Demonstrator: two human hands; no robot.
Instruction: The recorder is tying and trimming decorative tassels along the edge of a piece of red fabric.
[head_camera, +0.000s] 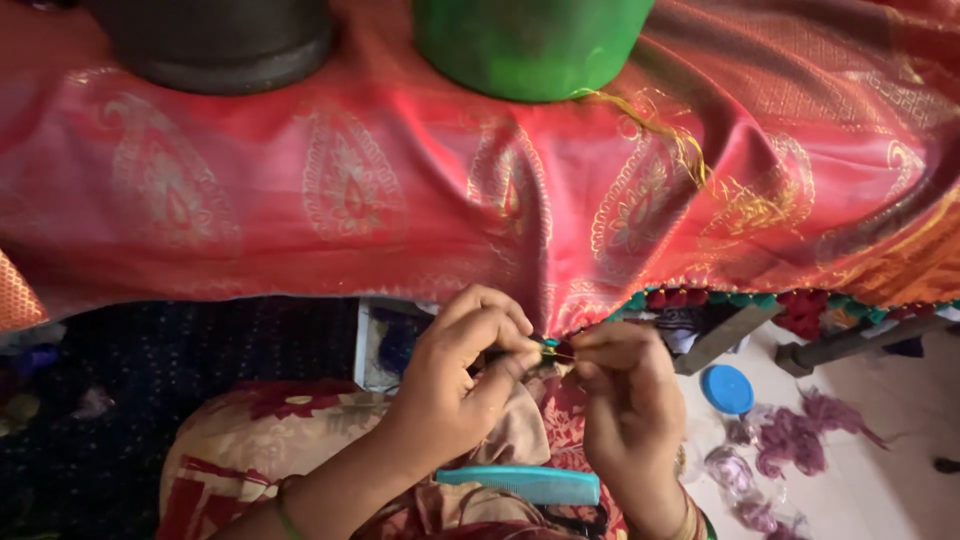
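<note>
Left hand (455, 375) and right hand (625, 405), fingertips pinched together on small beaded tassel (553, 349) between them at red fabric (400, 200) hem, directly above teal comb (520, 484).

What the left hand (455, 375) and right hand (625, 405) pinch between their fingertips is too small and blurred to identify. The dark pot (215, 45) and green bucket (530, 45) are cut off by the top edge. The teal comb (520, 485) is partly hidden under the left wrist.
</note>
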